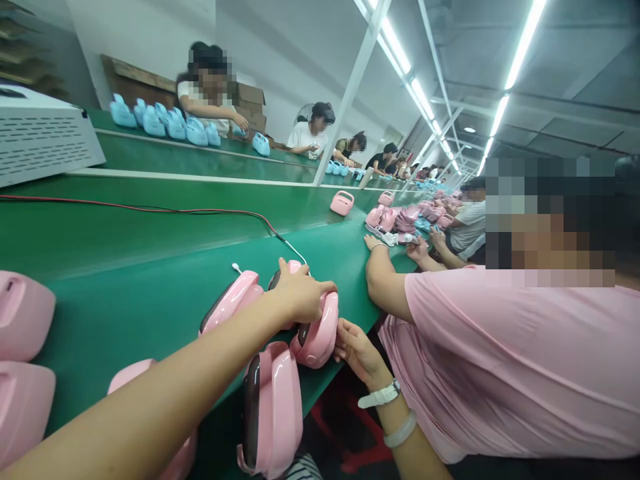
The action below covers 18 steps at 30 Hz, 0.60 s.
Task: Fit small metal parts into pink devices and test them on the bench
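Observation:
In the head view, my left hand [303,293] reaches across and grips the top of a glossy pink plastic case [323,333] with a dark panel. My right hand [357,350], wearing a white watch, has its bent fingers at the lower right side of that case; what its fingertips hold is hidden. Behind my left hand, another pink case [291,268] is partly covered. To the left lies a further pink case [233,300] with a dark face. Nearest to me stands a larger-looking pink case [277,407] with a dark panel, at the table's edge.
Pink cases [25,317] stand at the left on the green table [125,313]. A red and black cable [200,211] crosses it, ending in a white lead. Close on my right sits a co-worker in a pink shirt [500,347]. Blue cases [155,120] line the far bench.

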Tool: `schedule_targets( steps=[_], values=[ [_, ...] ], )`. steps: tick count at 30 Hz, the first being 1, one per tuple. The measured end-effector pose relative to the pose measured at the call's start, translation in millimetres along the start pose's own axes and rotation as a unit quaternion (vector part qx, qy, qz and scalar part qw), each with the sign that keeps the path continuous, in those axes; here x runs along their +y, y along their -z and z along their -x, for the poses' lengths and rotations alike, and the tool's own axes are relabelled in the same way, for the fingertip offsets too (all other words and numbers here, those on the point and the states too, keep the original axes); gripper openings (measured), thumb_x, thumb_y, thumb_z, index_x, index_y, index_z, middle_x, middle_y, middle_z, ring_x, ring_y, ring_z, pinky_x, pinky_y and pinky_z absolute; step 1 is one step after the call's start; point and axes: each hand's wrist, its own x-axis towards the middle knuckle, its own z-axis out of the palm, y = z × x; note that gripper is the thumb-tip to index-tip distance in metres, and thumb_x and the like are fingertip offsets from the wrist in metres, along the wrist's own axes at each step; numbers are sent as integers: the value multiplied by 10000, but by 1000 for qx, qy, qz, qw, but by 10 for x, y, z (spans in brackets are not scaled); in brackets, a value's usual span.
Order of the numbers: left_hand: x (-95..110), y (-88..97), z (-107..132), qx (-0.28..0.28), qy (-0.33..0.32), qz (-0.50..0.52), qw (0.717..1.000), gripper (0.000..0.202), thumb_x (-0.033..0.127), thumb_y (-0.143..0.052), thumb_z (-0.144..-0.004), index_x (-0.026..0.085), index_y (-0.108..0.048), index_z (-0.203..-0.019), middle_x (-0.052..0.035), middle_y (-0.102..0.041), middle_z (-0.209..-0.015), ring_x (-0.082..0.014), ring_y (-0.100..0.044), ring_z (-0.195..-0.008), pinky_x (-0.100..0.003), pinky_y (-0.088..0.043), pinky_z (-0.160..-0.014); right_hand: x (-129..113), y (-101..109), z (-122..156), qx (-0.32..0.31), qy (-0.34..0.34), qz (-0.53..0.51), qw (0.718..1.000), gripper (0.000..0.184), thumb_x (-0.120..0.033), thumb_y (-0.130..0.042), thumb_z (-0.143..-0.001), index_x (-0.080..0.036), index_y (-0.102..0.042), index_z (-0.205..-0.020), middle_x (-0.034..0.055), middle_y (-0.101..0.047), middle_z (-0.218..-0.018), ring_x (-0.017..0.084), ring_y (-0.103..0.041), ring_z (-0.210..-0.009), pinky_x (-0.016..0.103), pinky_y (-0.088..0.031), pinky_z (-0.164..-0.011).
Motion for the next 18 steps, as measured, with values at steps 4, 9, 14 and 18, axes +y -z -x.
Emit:
schedule_targets(
  steps=[4,9,14,18],
  values=[
    [1,1,7,0,1,-10,1000,487,226,-500,-727,324,-560,-1200,-102,-675,-1034,-354,-440,-1127,-738,-93,-949,-31,48,-9,-27,-8,-36,999,438,-442,-770,-640,-184,-416,-652,-95,-356,-496,35,-322,-400,179,-358,-427],
    [4,10,19,3,2,-12,1000,496,219,-508,-717,312,-560,-1201,-104,-680,-1005,-347,-451,-1114,-728,-100,-955,-39,58,-51,-32,-11,-39,999,420,-397,-794,-616,-184,-434,-649,-88,-403,-478,39,-333,-398,183,-369,-424],
    [3,4,4,-3,15,-6,1000,511,212,-527,-688,322,-557,-1186,-100,-673,-994,-339,-447,-1124,-725,-113,-959,-94,76,-99,-35,-30,-23,999,467,-401,-813,-573,-182,-401,-598,-87,-422,-466,39,-361,-388,185,-376,-408],
    [1,8,-15,-17,24,2,1000,536,186,-541,-658,319,-546,-1177,-92,-669,-982,-343,-445,-1131,-746,-151,-928,-248,102,-149,-35,-50,23,998,450,-319,-839,-533,-171,-415,-566,-92,-439,-442,31,-371,-355,173,-369,-373]
  ],
)
